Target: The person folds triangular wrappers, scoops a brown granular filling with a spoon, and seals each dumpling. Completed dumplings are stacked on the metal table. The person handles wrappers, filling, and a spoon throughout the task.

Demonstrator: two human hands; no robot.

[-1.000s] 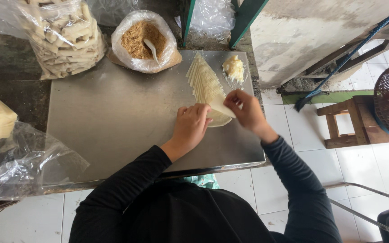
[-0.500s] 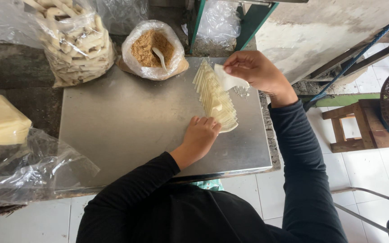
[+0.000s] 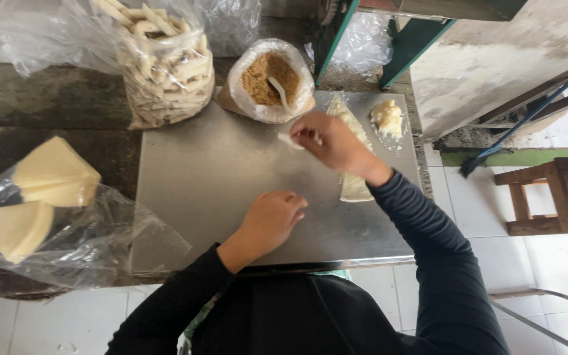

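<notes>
Right hand (image 3: pixel 333 141) pinches a small pale wrapper piece (image 3: pixel 290 140), grip closed, above the steel counter (image 3: pixel 198 184) near the filling bag (image 3: pixel 271 82). Left hand (image 3: pixel 272 220) rests loosely curled, empty. Wrapper stack (image 3: pixel 355 187) remains; bag of rolled pieces (image 3: pixel 165 66) already full.

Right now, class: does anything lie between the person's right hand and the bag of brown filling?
Nothing visible does. The right hand, pinching a small pale piece, hovers just below the bag of brown filling; only bare metal tray lies between them. The left hand rests nearer the person.
</notes>
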